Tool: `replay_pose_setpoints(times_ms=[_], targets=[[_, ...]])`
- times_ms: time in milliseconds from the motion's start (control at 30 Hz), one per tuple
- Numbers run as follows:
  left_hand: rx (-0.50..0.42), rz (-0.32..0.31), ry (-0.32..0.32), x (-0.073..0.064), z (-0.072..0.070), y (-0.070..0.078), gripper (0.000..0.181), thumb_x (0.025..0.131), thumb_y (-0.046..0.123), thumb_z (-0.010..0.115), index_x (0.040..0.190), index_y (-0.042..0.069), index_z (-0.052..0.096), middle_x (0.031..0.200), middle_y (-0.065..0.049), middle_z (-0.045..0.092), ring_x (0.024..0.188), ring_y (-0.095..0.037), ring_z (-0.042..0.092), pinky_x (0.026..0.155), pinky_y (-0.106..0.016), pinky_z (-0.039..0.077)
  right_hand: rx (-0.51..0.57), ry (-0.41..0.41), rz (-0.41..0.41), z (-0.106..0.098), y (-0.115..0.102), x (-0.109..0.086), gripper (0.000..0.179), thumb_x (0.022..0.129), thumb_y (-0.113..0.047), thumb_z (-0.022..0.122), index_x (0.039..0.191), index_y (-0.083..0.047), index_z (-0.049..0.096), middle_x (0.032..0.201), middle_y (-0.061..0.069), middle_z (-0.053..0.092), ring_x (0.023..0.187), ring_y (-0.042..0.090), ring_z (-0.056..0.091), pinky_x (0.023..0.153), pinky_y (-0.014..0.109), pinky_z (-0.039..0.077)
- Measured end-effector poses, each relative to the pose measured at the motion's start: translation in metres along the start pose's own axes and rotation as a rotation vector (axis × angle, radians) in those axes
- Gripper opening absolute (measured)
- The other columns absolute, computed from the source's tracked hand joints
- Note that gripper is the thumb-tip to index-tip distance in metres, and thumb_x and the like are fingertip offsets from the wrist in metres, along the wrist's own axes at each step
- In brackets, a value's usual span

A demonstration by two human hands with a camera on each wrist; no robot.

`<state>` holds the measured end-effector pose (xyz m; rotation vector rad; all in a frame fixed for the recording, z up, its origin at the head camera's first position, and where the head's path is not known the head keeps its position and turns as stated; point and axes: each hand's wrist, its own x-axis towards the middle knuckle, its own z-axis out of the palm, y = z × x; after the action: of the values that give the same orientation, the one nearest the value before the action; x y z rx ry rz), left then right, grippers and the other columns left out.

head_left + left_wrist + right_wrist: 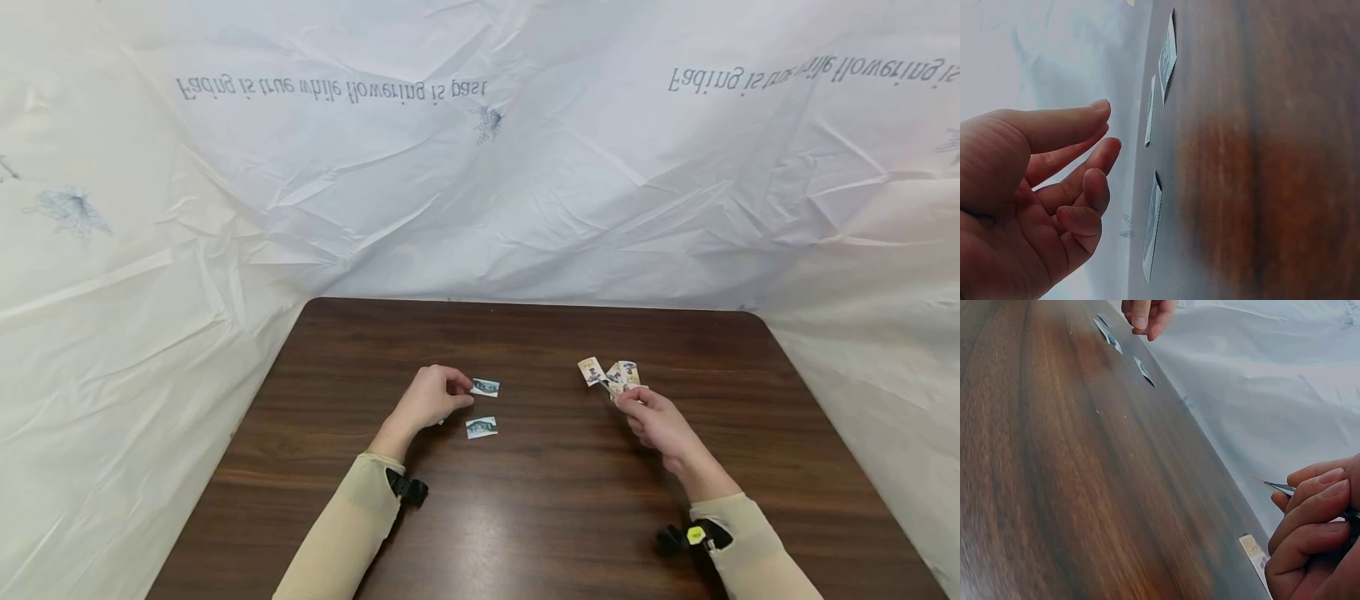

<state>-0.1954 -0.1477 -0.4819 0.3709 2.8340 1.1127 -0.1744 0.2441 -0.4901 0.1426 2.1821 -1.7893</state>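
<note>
In the head view my left hand (431,398) hovers beside two small green stamps (482,427). Its fingers are loosely bent, with nothing between them in the left wrist view. That view shows three stamps (1168,59) on the table; my hand mostly hides one of them from the head camera. My right hand (654,423) pinches a pair of tweezers (1282,486), their tips pointing away from the fingers. Seen from the head, the tips overlap the corner of a yellowish picture stamp (592,371). Several similar stamps (628,373) lie overlapping just past the right fingertips.
The dark brown wooden table (555,500) has rounded far corners. White printed sheeting (420,183) hangs behind it and along both sides. A black strap with a small camera sits on each wrist, over pale sleeves (345,525).
</note>
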Motion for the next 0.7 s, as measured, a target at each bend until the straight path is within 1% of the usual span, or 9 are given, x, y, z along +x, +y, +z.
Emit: replay_pose_setpoints(times_ms=[267,533,700], targets=[[0.0,0.003,-0.009,0.005,-0.001,-0.003,0.017,0.086,0.019,0.08,0.101,0.011,0.077,0.078,0.008,0.063,0.07,-0.011,0.056,0.067,-0.032,0.048,0.013,0.035,0.003,-0.01,0.003,-0.001,0.024,0.101,-0.029,0.06,0.105,-0.007,0.051,0.061,-0.008,0.035,0.049,0.007,0.029,0.046,0.024,0.025],[-0.001,0.014,-0.012,0.01,-0.003,-0.008,0.015,0.086,0.019,0.08,0.099,0.012,0.077,0.077,0.008,0.063,0.07,-0.011,0.056,0.067,-0.032,0.048,0.008,0.06,0.006,-0.019,0.004,-0.004,0.033,0.101,-0.03,0.06,0.109,0.001,0.053,0.063,-0.006,0.037,0.05,0.007,0.031,0.046,0.025,0.027],[0.001,0.017,-0.017,0.014,-0.004,-0.011,0.016,0.085,0.02,0.08,0.099,0.013,0.077,0.077,0.009,0.063,0.071,-0.011,0.057,0.067,-0.031,0.048,0.03,0.076,0.009,-0.027,0.005,-0.006,0.031,0.101,-0.031,0.06,0.108,-0.001,0.054,0.063,-0.007,0.038,0.048,0.007,0.031,0.046,0.025,0.028]])
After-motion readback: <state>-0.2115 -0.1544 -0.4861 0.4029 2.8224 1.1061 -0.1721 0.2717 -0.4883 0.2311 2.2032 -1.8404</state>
